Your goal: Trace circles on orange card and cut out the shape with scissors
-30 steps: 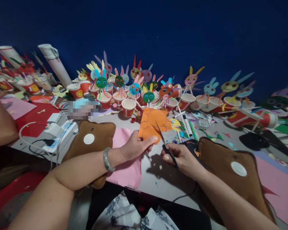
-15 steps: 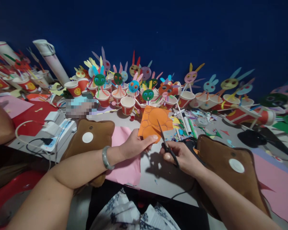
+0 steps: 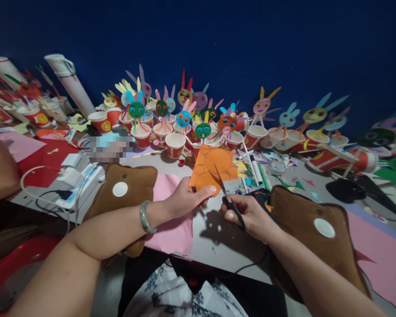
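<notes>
My left hand (image 3: 193, 195) pinches the lower left corner of an orange sheet of paper (image 3: 203, 165), its thumb lying on top. Rounded outlines are drawn on the sheet, a large circle among them. In my right hand (image 3: 242, 210) is a pair of scissors (image 3: 232, 205) with black handles, fingers closed round the grips. Their blades point up and to the left and reach over the sheet's lower right part. Both hands are raised above the table, where their shadow falls. A pink sheet (image 3: 171, 233) lies under my left forearm.
Paper cups (image 3: 175, 145) with rabbit-faced figures stand across the back. Brown cushion-like pads (image 3: 122, 198) lie on both sides. A power strip (image 3: 82, 187) with cables sits at left, near another person's arm (image 3: 1, 163). Markers (image 3: 255, 169) and paper scraps lie right of the orange sheet.
Almost nothing differs. The orange sheet and the scissors have shifted very slightly, and both hands keep their hold.
</notes>
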`<state>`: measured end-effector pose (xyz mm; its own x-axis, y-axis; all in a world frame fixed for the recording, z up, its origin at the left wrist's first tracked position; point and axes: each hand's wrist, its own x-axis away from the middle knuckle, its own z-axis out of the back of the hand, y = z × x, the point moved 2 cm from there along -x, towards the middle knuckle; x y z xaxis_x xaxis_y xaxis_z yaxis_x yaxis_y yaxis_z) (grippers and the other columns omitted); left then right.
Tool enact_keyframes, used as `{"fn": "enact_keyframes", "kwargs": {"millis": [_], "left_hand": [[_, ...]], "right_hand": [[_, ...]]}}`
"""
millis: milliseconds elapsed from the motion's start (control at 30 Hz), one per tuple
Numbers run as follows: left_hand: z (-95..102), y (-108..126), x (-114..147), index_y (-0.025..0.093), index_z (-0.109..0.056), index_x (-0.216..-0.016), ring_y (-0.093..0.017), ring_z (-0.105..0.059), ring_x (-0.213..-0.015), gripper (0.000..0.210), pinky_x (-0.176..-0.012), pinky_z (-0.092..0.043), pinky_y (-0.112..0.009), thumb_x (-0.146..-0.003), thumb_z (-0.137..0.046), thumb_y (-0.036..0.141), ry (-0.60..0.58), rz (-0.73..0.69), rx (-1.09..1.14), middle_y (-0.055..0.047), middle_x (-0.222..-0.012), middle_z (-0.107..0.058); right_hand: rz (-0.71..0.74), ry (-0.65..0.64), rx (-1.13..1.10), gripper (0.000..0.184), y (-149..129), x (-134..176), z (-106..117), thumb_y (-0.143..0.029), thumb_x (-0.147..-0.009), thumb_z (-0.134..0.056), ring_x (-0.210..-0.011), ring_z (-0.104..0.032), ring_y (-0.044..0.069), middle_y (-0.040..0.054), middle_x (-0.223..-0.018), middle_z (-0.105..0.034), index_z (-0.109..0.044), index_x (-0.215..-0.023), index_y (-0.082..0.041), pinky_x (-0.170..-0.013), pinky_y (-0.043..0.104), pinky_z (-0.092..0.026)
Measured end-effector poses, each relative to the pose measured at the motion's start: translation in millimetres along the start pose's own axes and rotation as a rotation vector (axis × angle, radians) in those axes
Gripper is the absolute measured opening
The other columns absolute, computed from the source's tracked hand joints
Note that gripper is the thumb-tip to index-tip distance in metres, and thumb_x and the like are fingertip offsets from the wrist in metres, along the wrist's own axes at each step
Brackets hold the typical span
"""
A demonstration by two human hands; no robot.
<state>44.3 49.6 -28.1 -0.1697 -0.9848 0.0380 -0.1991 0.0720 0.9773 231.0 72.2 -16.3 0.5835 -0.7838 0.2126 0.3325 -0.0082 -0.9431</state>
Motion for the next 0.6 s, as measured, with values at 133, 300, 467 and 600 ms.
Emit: {"fn": "enact_keyframes", "kwargs": {"millis": [133,300,467,600], "left_hand": [[-1.1,3.2,0.2,0.016,-0.055,-0.067,-0.006,-0.047,-0.047,0.036,-0.046,-0.038,-0.019,-0.081,-0.070,0.045,0.005,0.010,0.013,0.004,-0.054,-0.052],[-0.9,3.2,0.7,0.016,-0.055,-0.067,-0.006,-0.047,-0.047,0.036,-0.046,-0.038,-0.020,-0.081,-0.070,0.045,0.016,0.019,0.008,0.003,-0.054,-0.052],[-0.1,0.8,1.4,0.016,-0.056,-0.069,-0.006,-0.046,-0.048,0.034,-0.046,-0.037,-0.020,-0.084,-0.068,0.044,0.010,0.006,0.017,0.004,-0.056,-0.052],[1.1,-0.3,1.0,0.016,-0.056,-0.070,-0.006,-0.046,-0.047,0.034,-0.046,-0.036,-0.020,-0.085,-0.067,0.045,-0.004,-0.028,0.017,0.004,-0.056,-0.052]], "right_hand": [[0.003,-0.003,-0.001,0.055,-0.5,-0.2,-0.6,-0.067,-0.062,-0.082,-0.050,-0.038,0.009,-0.0037,-0.051,-0.050,-0.058,-0.063,-0.017,-0.048,0.023,-0.028],[0.024,0.000,0.014,0.057,-0.9,-1.0,-0.1,-0.069,-0.064,-0.080,-0.050,-0.038,0.009,-0.0038,-0.051,-0.049,-0.057,-0.062,-0.018,-0.048,0.023,-0.028],[0.022,0.005,0.002,0.058,0.8,-0.1,0.4,-0.071,-0.063,-0.080,-0.049,-0.040,0.009,-0.0037,-0.050,-0.050,-0.057,-0.062,-0.018,-0.047,0.023,-0.029],[0.017,-0.007,-0.016,0.057,1.5,0.5,0.4,-0.069,-0.063,-0.081,-0.048,-0.039,0.009,-0.0037,-0.049,-0.050,-0.056,-0.061,-0.018,-0.047,0.023,-0.029]]}}
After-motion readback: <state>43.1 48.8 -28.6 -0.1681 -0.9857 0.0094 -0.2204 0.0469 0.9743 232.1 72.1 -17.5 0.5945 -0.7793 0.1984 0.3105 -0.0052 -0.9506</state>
